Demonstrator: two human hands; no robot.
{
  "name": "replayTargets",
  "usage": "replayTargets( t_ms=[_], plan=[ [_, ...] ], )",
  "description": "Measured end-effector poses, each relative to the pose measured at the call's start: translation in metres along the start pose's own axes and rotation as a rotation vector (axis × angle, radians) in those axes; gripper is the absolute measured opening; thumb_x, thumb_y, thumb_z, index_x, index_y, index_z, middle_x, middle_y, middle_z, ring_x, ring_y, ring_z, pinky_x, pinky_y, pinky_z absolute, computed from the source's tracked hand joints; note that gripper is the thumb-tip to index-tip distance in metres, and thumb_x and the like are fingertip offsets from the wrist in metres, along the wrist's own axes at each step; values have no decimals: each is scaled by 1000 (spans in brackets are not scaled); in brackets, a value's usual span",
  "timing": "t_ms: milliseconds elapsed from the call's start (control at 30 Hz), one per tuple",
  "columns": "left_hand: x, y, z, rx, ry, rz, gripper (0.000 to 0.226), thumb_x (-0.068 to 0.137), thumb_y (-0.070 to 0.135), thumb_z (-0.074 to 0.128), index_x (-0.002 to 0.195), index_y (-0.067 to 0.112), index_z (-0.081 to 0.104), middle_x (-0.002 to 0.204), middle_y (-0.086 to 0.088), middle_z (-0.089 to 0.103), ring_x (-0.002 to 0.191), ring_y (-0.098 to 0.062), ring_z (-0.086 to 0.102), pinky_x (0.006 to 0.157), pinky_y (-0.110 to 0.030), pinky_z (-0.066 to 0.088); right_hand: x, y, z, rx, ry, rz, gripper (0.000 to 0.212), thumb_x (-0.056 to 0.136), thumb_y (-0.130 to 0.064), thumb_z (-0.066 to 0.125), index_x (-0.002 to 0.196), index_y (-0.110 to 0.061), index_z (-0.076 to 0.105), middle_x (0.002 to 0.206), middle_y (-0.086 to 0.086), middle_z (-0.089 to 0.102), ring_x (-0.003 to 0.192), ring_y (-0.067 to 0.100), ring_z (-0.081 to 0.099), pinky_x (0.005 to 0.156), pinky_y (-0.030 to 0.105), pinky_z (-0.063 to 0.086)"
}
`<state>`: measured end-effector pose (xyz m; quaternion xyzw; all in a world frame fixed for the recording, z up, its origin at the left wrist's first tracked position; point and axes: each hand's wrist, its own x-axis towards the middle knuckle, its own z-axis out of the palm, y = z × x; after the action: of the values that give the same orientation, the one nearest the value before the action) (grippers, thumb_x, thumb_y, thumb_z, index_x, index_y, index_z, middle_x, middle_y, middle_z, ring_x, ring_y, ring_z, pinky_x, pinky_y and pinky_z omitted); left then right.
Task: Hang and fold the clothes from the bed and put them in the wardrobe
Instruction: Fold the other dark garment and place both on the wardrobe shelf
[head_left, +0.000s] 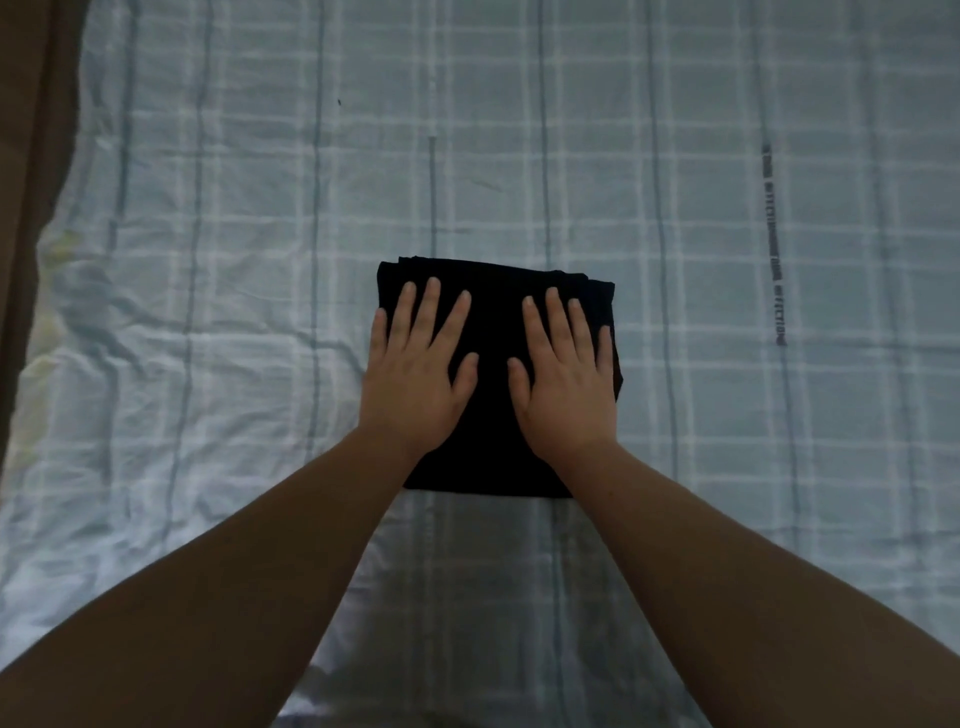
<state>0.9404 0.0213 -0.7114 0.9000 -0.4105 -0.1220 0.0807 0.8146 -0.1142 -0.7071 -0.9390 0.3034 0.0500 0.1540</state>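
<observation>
Both hands lie flat with fingers spread, gripping nothing: the left hand (415, 374) presses the nine o'clock half of a folded black garment (496, 322), the right hand (569, 384) the three o'clock half. The garment sits mid-frame on the checked bedsheet (701, 260); no wardrobe shows. To finish the fold well, she should probably smooth outward from the centre, squaring the stepped layers at twelve o'clock before lifting.

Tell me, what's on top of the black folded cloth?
Both hands lie flat on the black folded cloth: the left hand and the right hand, fingers spread. The cloth rests on the checked bedsheet. The sheet beneath it is covered.
</observation>
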Motion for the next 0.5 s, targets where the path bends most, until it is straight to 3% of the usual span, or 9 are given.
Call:
replayTargets(
  t_ms=[333, 500],
  plan=[
    [-17, 0, -23, -36, 32, -14, 61, 102, 44, 27, 158, 25, 13, 166, -10, 4, 153, -28, -1, 122, -53, 5, -17, 5, -24, 88, -7, 36, 62, 102, -46, 22, 159, -29, 8, 168, 2, 2, 154, 22, -4, 123, 53, 5],
    [-30, -6, -6, -84, 4, -58, 61, 103, 40, 25, 159, 20, 12, 165, -13, 6, 152, -30, -1, 121, -52, 15, -25, 11, -12, 58, -61, 108, 61, 102, -51, 16, 159, -34, 3, 168, 1, -2, 153, 24, -8, 122, 57, 3]
  ],
)
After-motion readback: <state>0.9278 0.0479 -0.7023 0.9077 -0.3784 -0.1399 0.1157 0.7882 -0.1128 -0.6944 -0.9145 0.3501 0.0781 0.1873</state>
